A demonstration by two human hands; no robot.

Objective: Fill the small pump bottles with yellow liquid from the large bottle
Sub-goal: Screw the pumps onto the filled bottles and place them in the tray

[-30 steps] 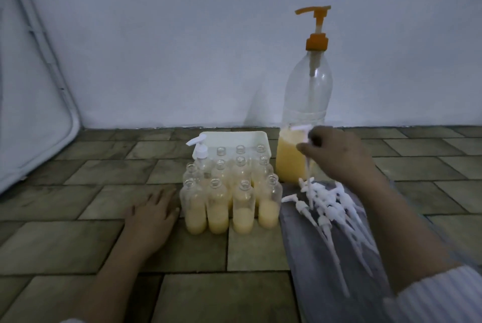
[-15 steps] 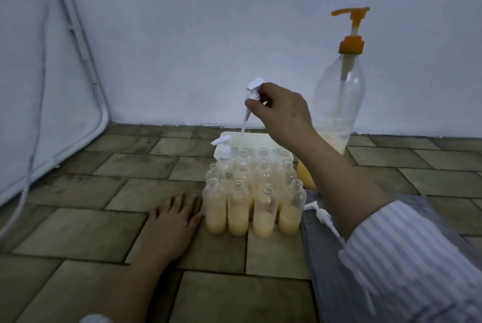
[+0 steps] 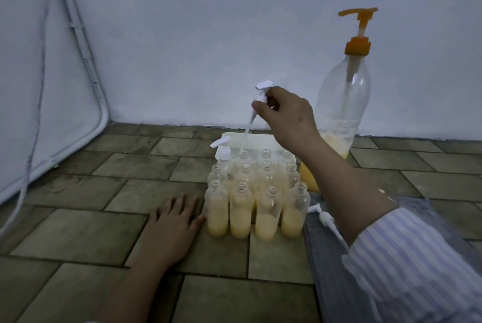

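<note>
Several small clear bottles partly filled with yellow liquid stand in a block on the tiled floor. One at the back left carries a white pump cap. My right hand pinches a white pump head above the back row, its dip tube hanging down to a bottle mouth. My left hand lies flat on the floor, fingers touching the front left bottle. The large bottle with an orange pump stands behind right, yellow liquid low in it.
A white tray sits behind the small bottles. A loose white pump lies on a grey cloth at the right, mostly hidden by my striped sleeve. A wall rises close behind; a white frame and cord run at the left.
My right hand lifted a pump from the pile on the cloth, carried it left over the small bottles, and lowered its tube toward a back-row bottle. My left hand stayed put.
</note>
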